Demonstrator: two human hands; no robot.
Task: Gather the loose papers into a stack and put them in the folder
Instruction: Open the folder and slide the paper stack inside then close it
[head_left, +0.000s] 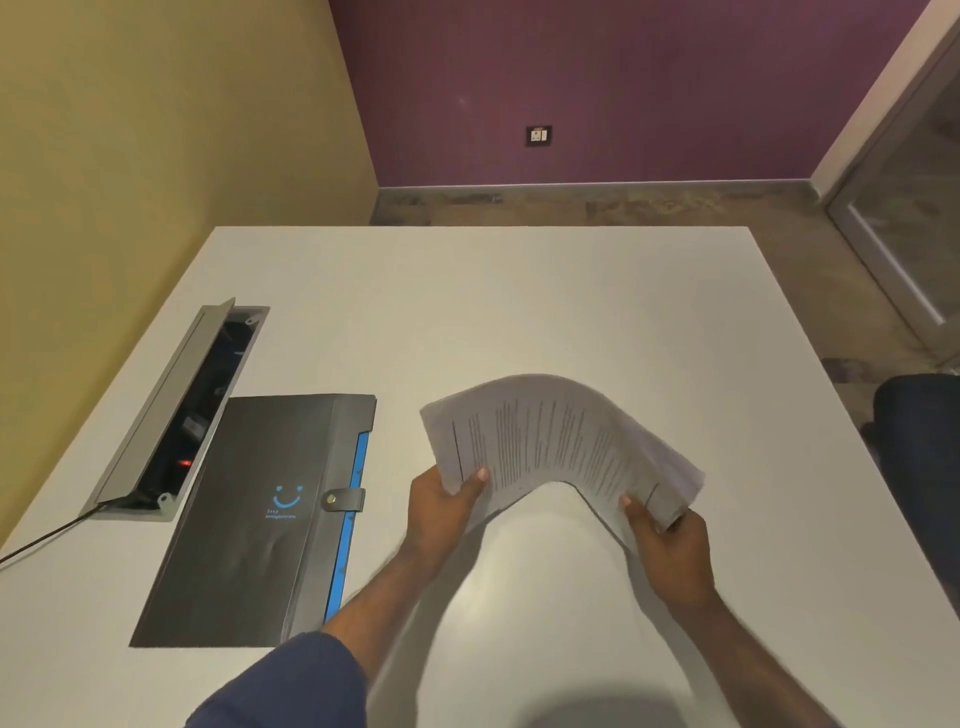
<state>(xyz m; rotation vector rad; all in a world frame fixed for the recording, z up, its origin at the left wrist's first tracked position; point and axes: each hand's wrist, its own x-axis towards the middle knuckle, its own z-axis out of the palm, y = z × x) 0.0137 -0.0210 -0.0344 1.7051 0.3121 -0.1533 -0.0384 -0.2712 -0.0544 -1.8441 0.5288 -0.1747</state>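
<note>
A stack of printed white papers (550, 436) hangs above the white table (519, 291), bowed upward in an arch. My left hand (441, 512) grips its left end, thumb on top. My right hand (667, 545) grips its right end, thumb on the top sheet. The sheets fan out slightly at the right edge. A dark grey folder (260, 519) with a blue edge strip and a blue smile logo lies closed on the table to the left of my hands, its snap tab fastened.
An open grey cable box (171, 415) is sunk in the table left of the folder, with a black cable (41, 540) running off the left edge. A dark chair (919, 441) stands at the right. Walls lie beyond the table's far edge.
</note>
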